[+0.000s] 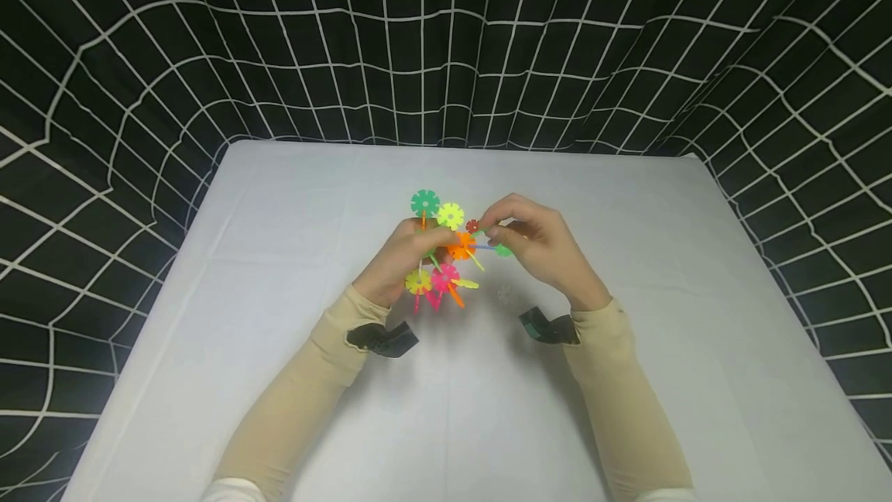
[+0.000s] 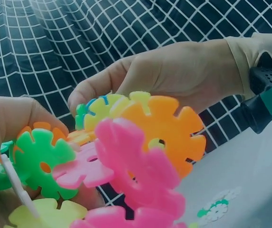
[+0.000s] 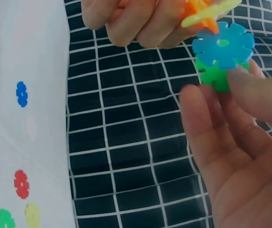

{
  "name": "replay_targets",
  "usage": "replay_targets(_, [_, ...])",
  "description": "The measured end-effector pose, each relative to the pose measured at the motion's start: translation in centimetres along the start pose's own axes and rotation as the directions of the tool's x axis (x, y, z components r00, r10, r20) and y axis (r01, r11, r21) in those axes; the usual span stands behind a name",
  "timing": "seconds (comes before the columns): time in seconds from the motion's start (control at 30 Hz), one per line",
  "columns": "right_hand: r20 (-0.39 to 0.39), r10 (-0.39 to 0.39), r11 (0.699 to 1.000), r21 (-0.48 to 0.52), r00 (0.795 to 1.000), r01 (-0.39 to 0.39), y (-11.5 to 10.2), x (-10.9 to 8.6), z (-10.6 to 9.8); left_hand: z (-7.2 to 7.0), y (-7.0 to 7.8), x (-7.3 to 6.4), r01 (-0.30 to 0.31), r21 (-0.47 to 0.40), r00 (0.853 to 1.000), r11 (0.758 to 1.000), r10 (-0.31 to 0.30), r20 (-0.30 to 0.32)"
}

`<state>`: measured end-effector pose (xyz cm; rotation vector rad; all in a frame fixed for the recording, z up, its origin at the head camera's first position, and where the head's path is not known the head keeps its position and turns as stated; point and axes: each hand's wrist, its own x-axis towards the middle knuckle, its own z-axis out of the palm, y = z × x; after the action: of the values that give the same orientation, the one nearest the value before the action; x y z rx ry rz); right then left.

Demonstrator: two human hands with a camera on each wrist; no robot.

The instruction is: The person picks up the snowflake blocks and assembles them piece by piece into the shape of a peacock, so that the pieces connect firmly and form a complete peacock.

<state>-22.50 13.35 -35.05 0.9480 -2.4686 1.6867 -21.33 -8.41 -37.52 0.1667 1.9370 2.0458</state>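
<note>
A cluster of colourful interlocking notched plastic discs (image 1: 461, 245) is raised in front of the body. My left hand (image 1: 411, 252) grips it, thumb laid over its near side. Orange, pink, yellow and green discs stick out at various angles; in the left wrist view a pink disc (image 2: 140, 166) and an orange disc (image 2: 174, 133) are closest. From the right, my right hand (image 1: 540, 242) meets the cluster with thumb and fingers. In the right wrist view it pinches a green disc (image 3: 217, 81), which overlaps a blue disc (image 3: 224, 45) on the cluster's edge.
Below the hands is a white-covered table (image 1: 279, 254), with black grid-patterned cloth (image 1: 446, 45) around its back and sides. Loose discs lie on white surface in the wrist views, including a blue disc (image 3: 22, 94), a red disc (image 3: 21, 184) and white discs (image 2: 218, 211).
</note>
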Motion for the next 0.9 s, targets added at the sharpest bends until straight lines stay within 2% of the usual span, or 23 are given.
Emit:
replay_targets(0.17, [0.017, -0.023, 1.000, -0.012, 1.000, 0.024, -0.2, -0.1, 0.2, 0.0, -0.1, 0.0, -0.008, 0.019, 1.000, 1.000, 0.008, 0.016])
replay_targets(0.4, [-0.030, -0.067, 0.993, -0.101, 0.997, 0.063, -0.3, 0.2, 1.1, 0.0, -0.2, 0.0, -0.006, -0.006, 1.000, 1.000, 0.006, -0.007])
replay_targets(0.57, [-0.044, -0.027, 0.999, -0.043, 0.999, 0.026, -0.1, 0.2, 1.0, 0.1, -0.2, 0.1, 0.003, -0.048, 1.000, 0.999, -0.003, -0.011])
replay_targets(0.67, [-0.053, 0.039, 0.999, -0.018, 0.998, -0.040, 0.1, 0.3, 0.7, 0.1, -0.2, 0.1, 0.011, -0.067, 1.000, 0.998, -0.013, -0.023])
replay_targets(0.77, [-0.084, 0.156, 0.985, -0.066, 0.984, -0.162, 0.8, 0.5, 0.0, -0.1, 0.0, 0.2, 0.007, -0.094, 0.999, 0.996, -0.010, -0.033])
replay_targets(0.83, [-0.109, 0.249, 0.955, -0.137, 0.962, -0.263, 1.5, 0.6, -0.5, -0.2, 0.1, 0.2, 0.005, -0.107, 0.999, 0.994, -0.009, -0.033])
replay_targets(0.9, [-0.119, 0.339, 0.910, -0.213, 0.933, -0.357, 2.3, 0.7, -1.0, -0.3, 0.2, 0.1, 0.008, -0.110, 0.999, 0.994, -0.012, -0.037])
